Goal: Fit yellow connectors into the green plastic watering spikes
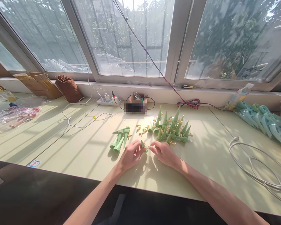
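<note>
My left hand (130, 154) is closed round a small green plastic cone (143, 144), its tip pointing up and away. My right hand (163, 152) is pinched just right of it, its fingertips at a tiny yellow piece (148, 146) by the cone's base. Both hands rest on the pale green table (84, 150). Left of my hands lies a bundle of green cones (120, 139) on their sides. Behind my right hand stands a cluster of upright green cones (170, 126), with small yellow parts (141, 128) scattered beside them.
A white cable (255, 168) coils at the right. A pile of teal plastic items (262, 120) lies far right. A power strip (107, 100), a brown pouch (69, 89), cardboard (37, 83) and a small box (135, 104) line the window sill. Clear plastic bags (14, 114) lie far left.
</note>
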The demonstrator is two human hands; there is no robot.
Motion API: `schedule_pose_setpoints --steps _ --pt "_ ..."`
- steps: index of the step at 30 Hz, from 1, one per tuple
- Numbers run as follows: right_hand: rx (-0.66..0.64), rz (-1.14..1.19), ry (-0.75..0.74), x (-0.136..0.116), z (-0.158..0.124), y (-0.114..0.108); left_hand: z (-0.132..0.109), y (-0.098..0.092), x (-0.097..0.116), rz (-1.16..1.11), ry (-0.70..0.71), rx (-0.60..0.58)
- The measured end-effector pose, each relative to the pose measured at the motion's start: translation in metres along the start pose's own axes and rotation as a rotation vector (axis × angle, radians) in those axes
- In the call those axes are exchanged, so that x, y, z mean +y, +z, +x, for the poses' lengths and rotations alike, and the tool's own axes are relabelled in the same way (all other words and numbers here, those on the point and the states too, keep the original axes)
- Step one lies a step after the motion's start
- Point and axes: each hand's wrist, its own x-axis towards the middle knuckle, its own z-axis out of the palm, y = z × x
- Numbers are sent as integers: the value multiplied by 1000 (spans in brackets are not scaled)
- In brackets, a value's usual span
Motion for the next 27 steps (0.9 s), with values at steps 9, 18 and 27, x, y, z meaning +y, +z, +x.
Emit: schedule_pose_setpoints --steps 9,18,27 --pt "-16 -24 -38 1 0 1 0 1 0 -8 4 -19" --pt "-14 16 26 -3 -1 -1 1 0 1 1 -6 18" --pt "-8 -2 5 -3 -1 -1 2 -1 4 -4 -11 4"
